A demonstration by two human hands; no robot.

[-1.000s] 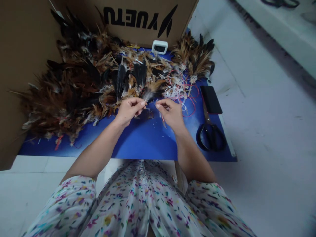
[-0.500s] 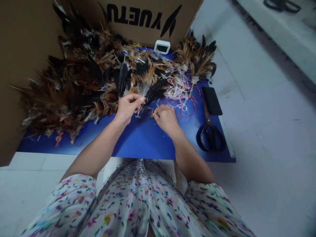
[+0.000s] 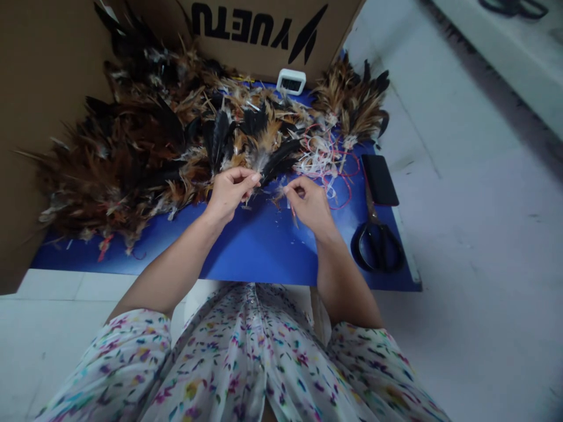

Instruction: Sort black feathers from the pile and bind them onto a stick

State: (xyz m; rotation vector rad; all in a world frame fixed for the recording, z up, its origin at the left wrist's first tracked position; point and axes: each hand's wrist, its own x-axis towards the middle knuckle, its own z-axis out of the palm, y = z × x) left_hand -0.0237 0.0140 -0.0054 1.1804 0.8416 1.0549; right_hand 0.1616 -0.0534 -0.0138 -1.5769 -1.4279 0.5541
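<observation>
Between thumb and fingers, my left hand (image 3: 232, 192) pinches a small bunch of feathers (image 3: 267, 149), brown and fluffy in the middle with a long black feather fanning to the right. The quill ends poke out below the fingers. A short gap to the right, my right hand (image 3: 310, 202) is closed in a pinch at some wispy fluff (image 3: 280, 192); exactly what its fingertips hold is too small to make out. A tangle of white and red string (image 3: 321, 158) lies just behind my right hand. Loose bits of down are scattered on the blue tabletop (image 3: 259, 252).
Brown and black feathers (image 3: 118, 146) are heaped on the left and along the back. Black-handled scissors (image 3: 377, 246) and a black phone (image 3: 379, 180) lie at the right edge. A small white digital display (image 3: 291, 82) stands before a cardboard box (image 3: 264, 55). More feather bundles (image 3: 354, 105) sit back right.
My right hand has shifted slightly right and up, away from my left hand, and its fingers now pinch near wispy fluff. My left hand keeps its hold on the feathers.
</observation>
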